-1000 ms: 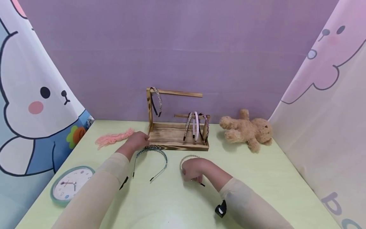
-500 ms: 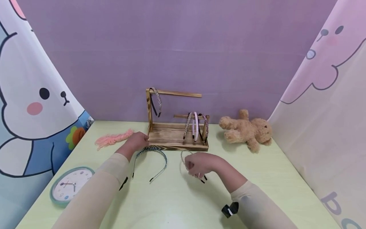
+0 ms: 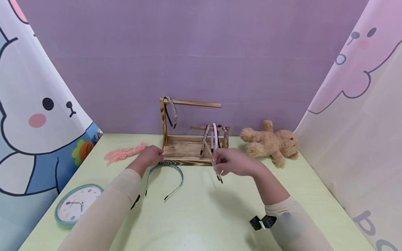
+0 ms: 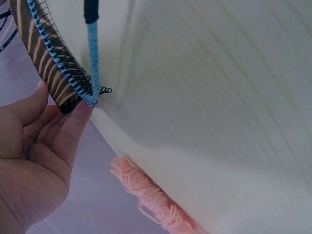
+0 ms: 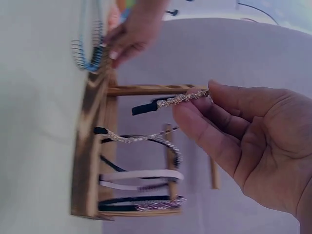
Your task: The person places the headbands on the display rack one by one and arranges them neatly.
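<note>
My left hand [image 3: 149, 156] grips the left front corner of a wooden headband stand [image 3: 182, 148]. In the left wrist view, thumb and fingers lie around that patterned corner. My right hand [image 3: 233, 161] pinches a beaded, gold-toned headband [image 5: 183, 99] near one black-tipped end, held up at the stand's front right. Close to my left hand, a blue headband [image 3: 181, 173] lies on the table against the stand's front edge. From the lower bar hang a sparkly headband [image 3: 205, 134], a pale pink one [image 3: 215, 134] and a purplish one [image 3: 226, 134]. Another sparkly headband [image 3: 174, 108] hangs from the upper bar.
A bundle of pink yarn [image 3: 122, 154] lies left of the stand. Nearer on the left is a green-rimmed clock [image 3: 83, 200], partly covered by my left sleeve. A brown teddy bear [image 3: 271, 141] lies to the right. Printed curtains flank the pale table [image 3: 188, 216].
My right hand has lifted the beaded headband off the table and carried it up and forward to the stand's front edge. My left hand stays on the stand's corner.
</note>
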